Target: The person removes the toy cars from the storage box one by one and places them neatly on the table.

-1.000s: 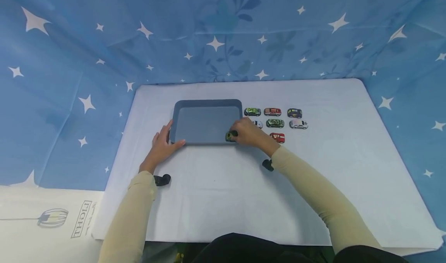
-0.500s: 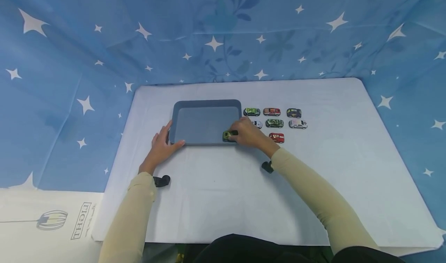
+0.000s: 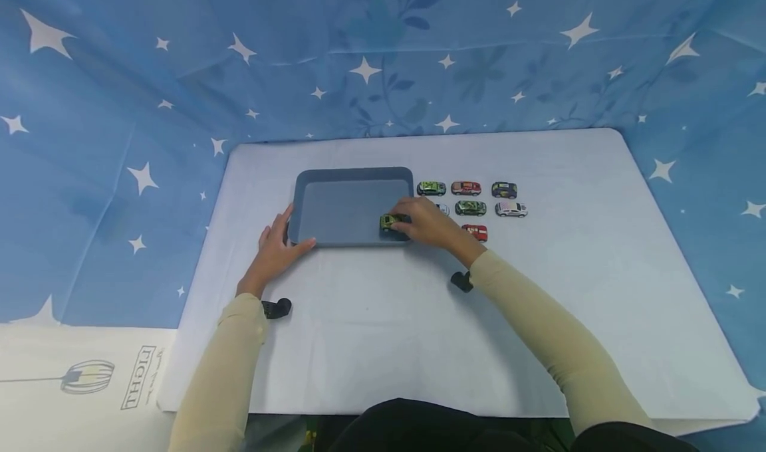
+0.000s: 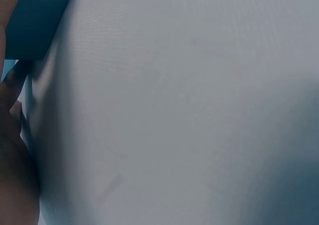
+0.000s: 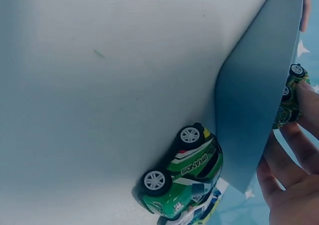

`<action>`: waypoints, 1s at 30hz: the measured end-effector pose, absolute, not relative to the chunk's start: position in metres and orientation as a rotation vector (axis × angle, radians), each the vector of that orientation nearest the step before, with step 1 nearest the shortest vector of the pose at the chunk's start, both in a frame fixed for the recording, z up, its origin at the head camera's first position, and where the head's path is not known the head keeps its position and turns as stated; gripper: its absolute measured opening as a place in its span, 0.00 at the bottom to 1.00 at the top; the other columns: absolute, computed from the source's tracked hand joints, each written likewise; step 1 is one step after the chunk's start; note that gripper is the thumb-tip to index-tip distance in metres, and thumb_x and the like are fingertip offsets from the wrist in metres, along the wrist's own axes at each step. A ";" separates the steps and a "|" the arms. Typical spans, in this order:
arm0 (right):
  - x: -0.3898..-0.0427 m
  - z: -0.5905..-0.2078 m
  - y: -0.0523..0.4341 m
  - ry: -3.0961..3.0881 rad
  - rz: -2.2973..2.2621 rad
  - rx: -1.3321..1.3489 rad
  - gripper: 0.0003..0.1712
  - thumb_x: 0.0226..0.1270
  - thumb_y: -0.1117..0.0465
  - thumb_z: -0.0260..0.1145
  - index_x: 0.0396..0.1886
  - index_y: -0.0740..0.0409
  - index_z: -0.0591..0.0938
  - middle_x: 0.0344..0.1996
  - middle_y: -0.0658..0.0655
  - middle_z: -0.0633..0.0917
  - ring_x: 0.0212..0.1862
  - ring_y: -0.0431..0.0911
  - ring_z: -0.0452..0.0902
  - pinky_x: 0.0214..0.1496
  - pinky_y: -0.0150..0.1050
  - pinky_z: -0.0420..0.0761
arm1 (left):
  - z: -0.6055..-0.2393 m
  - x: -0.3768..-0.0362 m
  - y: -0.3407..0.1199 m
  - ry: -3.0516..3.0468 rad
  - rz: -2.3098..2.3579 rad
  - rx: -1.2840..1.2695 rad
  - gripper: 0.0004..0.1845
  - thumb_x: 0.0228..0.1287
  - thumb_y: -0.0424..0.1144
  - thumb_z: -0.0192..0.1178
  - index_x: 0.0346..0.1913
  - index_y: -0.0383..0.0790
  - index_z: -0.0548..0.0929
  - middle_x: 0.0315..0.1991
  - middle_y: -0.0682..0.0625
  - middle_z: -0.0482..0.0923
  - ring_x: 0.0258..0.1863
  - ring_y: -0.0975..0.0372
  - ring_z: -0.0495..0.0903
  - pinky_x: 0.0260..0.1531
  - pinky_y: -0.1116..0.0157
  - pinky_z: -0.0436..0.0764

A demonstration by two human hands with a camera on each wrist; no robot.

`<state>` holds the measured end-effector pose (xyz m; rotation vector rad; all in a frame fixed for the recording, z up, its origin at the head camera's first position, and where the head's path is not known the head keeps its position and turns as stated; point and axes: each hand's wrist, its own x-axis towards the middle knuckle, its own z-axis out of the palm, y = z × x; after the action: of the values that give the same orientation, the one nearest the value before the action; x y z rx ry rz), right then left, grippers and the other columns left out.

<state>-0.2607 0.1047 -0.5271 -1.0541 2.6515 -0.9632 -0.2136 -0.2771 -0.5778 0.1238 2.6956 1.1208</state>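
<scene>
While my right hand works inside the tray, this is how each view reads.

Head, car: my right hand pinches a small green car just inside the right near corner of the tray.
Head, right grip: fingers curled round the car's rear end, with its front poking out to the left toward the tray's middle.
Head, left hand: my left hand rests at the tray's near left corner, fingers fairly straight along the rim and thumb on the front edge, steadying it rather than gripping.
Head, arms: both forearms run forward from my body; the right one angles in from the right and crosses the cloth to the tray.
Head, others: seven more cars stand in rows on the cloth just right of the tray, one partly hidden behind my hand.
Left wrist: mostly pale cloth, a corner of the tray at top left and a bit of my hand at the left edge; the grip cannot be read here.
Right wrist: the car sits against my fingertips past the tray's edge; a second green car lies on the cloth nearby.
Handling, my guess: light, hard and stiff, with smooth sides and free wheels, so it may roll once set down; best pinched across the body sides, not by the wheels.
</scene>
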 end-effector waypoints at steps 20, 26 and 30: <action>-0.257 -0.522 0.120 2.681 -1.011 -1.057 0.16 0.78 0.64 0.70 0.60 0.67 0.87 0.54 0.61 0.85 0.55 0.52 0.84 0.59 0.48 0.84 | -0.580 -0.213 -0.276 2.695 1.145 0.119 0.58 0.72 0.64 0.66 0.90 0.53 0.40 0.88 0.41 0.41 0.86 0.47 0.35 0.81 0.46 0.29; -0.257 -0.521 0.126 2.692 -1.063 -1.065 0.16 0.79 0.64 0.70 0.60 0.67 0.87 0.55 0.62 0.86 0.59 0.55 0.83 0.63 0.51 0.82 | -0.579 -0.213 -0.275 2.701 1.135 0.129 0.57 0.73 0.63 0.65 0.90 0.52 0.40 0.88 0.41 0.42 0.86 0.46 0.35 0.81 0.47 0.29; -0.256 -0.520 0.129 2.699 -1.074 -1.050 0.17 0.79 0.64 0.70 0.61 0.67 0.86 0.56 0.63 0.86 0.61 0.57 0.81 0.65 0.53 0.81 | -0.577 -0.213 -0.276 2.695 1.122 0.115 0.57 0.72 0.64 0.65 0.90 0.53 0.39 0.88 0.41 0.41 0.86 0.47 0.35 0.81 0.47 0.29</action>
<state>-0.2557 0.1294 -0.5200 -1.0497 2.6987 -1.0745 -0.2129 -0.2760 -0.5768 0.1145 2.6951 1.1218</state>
